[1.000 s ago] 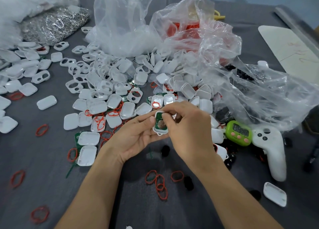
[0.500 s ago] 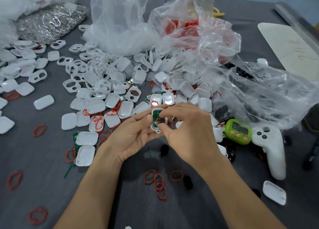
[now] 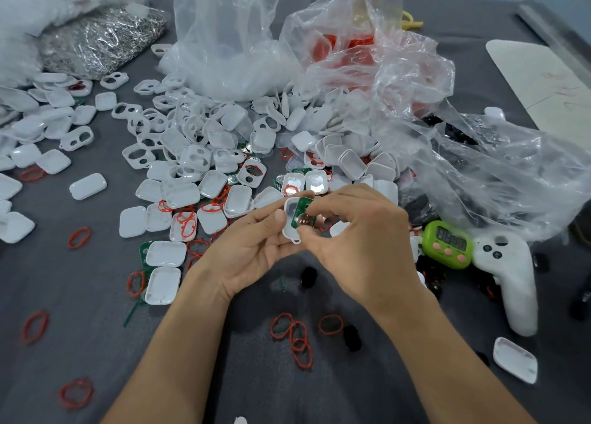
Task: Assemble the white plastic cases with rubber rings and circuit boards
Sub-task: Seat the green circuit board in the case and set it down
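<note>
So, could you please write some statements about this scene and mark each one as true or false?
1. The left hand holds a small white plastic case. True.
2. The right hand lies flat on the grey cloth table. False: it pinches a green circuit board at the case.
3. The green digital timer lies left of both hands. False: it lies to their right, beside a white plastic game controller.
4. Loose red rubber rings lie on the table, nearer the person than the hands. True.
</note>
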### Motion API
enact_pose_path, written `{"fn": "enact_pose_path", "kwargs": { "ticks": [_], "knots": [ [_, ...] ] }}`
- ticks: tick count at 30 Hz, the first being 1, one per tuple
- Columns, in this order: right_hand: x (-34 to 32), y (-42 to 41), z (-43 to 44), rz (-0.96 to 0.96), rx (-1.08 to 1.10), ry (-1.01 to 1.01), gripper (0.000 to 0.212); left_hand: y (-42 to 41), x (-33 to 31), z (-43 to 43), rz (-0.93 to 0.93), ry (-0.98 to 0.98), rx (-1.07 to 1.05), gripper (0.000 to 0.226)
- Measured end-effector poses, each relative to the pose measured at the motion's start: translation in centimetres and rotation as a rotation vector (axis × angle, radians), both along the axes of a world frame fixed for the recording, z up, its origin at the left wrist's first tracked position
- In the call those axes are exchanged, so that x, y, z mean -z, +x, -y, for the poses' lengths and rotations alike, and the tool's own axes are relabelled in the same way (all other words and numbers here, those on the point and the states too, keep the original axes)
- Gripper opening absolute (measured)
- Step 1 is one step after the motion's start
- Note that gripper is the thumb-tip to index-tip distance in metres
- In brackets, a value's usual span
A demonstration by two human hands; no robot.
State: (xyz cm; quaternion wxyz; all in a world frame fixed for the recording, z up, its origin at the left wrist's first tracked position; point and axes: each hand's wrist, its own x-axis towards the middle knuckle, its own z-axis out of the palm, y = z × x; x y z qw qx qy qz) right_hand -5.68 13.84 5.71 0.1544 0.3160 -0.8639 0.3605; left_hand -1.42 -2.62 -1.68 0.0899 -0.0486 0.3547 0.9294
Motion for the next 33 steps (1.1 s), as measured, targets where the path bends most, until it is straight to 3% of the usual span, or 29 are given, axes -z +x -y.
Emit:
{"fn": "enact_pose_path", "kwargs": {
  "ticks": [23,33],
  "knots": [
    [-0.1,-0.7,0.1,-0.048,-0.116,0.148,0.004,-0.1,0.3,0.1,-0.036,-0.012,0.029,0.060],
    [0.9,-0.4,0.4,-0.065,-0.015,0.130,0.005,-0.1,0.1,0.0,-0.016,-0.031,0.015,0.057]
  ]
}}
